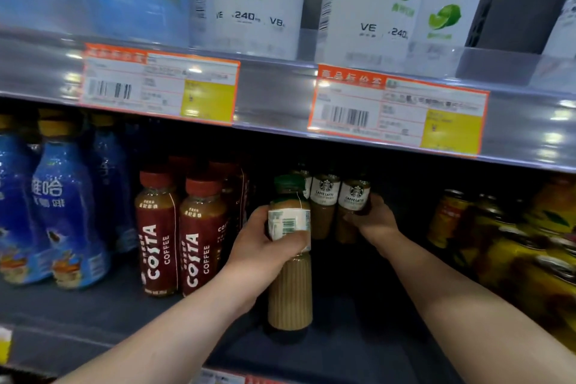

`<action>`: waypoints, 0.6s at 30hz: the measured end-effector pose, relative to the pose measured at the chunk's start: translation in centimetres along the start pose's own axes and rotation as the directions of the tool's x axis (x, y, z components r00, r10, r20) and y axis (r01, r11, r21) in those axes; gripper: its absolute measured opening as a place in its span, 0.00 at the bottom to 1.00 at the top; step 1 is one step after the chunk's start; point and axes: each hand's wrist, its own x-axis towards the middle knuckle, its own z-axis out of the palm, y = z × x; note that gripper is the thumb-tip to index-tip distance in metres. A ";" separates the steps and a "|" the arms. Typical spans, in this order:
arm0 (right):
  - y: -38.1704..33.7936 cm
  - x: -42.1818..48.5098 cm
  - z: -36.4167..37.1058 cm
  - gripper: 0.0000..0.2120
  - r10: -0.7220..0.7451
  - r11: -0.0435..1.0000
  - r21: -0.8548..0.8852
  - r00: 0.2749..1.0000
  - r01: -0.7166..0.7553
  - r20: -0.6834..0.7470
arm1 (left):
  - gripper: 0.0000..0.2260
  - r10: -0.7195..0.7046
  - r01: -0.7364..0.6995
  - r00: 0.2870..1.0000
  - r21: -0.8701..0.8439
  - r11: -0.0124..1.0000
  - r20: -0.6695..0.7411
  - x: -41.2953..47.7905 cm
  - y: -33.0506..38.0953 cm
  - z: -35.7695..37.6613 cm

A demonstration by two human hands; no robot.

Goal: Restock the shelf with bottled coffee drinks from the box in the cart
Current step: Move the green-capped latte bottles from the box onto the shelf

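The ribbed coffee bottle (291, 290) stood upright, green cap up, near the front of the dark shelf (358, 343), the left hand (258, 246) wrapped round its label. Behind it the right hand (374, 221) clasped a latte bottle (353, 199) in the row, between red Costa bottles (199, 243) and yellow cans (530, 259).
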 end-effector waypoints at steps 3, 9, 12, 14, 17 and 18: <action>-0.1 -0.2 0.2 0.28 0.017 1.000 0.011 1.000 -0.017 -0.022 | 0.14 0.010 -0.009 0.999 -0.003 1.000 0.037 0.6 -0.4 0.1; 3.4 2.2 0.4 0.33 -0.045 0.998 0.030 0.995 0.048 -0.086 | 0.15 0.018 -0.020 0.992 0.019 1.000 0.121 1.7 -1.0 1.4; 0.0 -2.3 -1.5 0.14 -0.021 0.987 0.158 1.000 0.019 0.007 | 0.17 0.044 -0.051 0.986 0.044 0.998 0.158 2.4 -1.3 2.6; -0.8 -4.4 -2.9 0.16 -0.065 0.979 0.202 0.954 0.005 0.292 | 0.18 0.070 -0.082 0.984 0.067 0.994 0.162 3.1 -1.6 3.6; -0.9 -6.7 -4.0 0.28 -0.133 0.987 0.150 0.795 0.054 0.592 | 0.22 0.116 -0.133 0.982 0.111 0.985 0.148 4.1 -2.0 5.3; -0.6 -7.0 -3.9 0.30 -0.138 0.988 0.138 0.794 0.069 0.592 | 0.25 0.136 -0.159 0.978 0.141 0.977 0.159 4.4 -2.1 5.9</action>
